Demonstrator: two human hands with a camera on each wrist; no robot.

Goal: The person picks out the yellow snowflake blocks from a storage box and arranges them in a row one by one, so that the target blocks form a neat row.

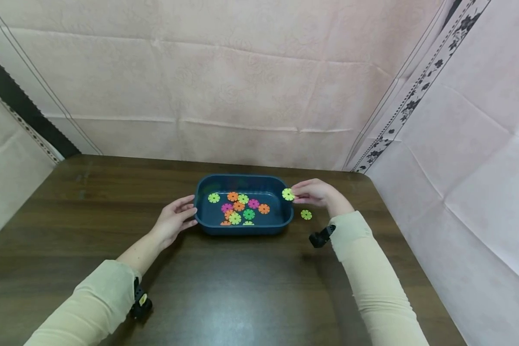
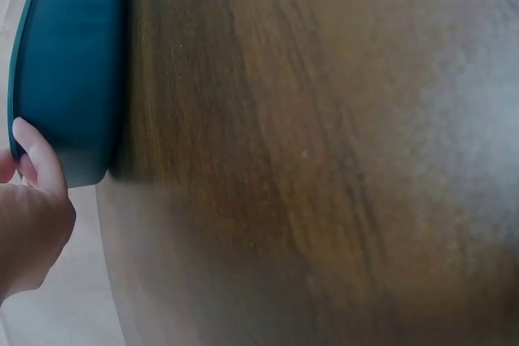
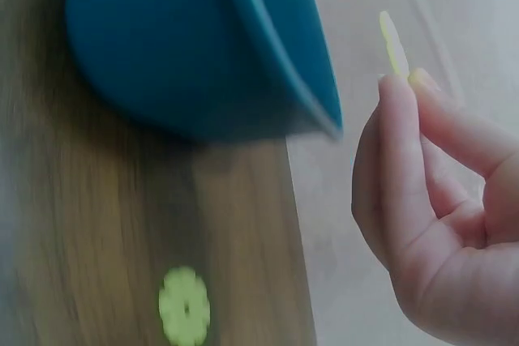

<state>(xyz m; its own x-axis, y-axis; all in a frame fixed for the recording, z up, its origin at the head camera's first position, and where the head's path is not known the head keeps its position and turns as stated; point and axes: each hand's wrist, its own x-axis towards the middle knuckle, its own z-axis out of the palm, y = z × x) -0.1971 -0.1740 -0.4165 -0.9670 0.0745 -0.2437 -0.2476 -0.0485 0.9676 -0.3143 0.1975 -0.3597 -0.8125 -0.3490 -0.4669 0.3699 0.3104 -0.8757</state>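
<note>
A dark blue rectangular tub point(image 1: 244, 230) stands on the table with several notched plastic discs in it, orange, pink, green and yellow-green, such as the pink disc point(image 1: 253, 203). My left hand point(image 1: 173, 220) rests its spread fingers against the tub's left end; in the left wrist view one finger point(image 2: 40, 155) lies along its wall. At the other end, my right hand point(image 1: 315, 193) pinches a yellow-green disc point(image 1: 288, 194) between thumb and fingertips, over the right rim. The right wrist view shows this disc edge-on. Another yellow-green disc point(image 1: 306, 214) lies on the table below that hand.
The brown wooden table point(image 1: 225, 288) spreads out around the tub. Pale patterned cloth point(image 1: 242, 86) hangs behind it and at both sides. A black wrist camera point(image 1: 322, 236) is strapped to the right arm, and another wrist camera point(image 1: 141, 302) to the left.
</note>
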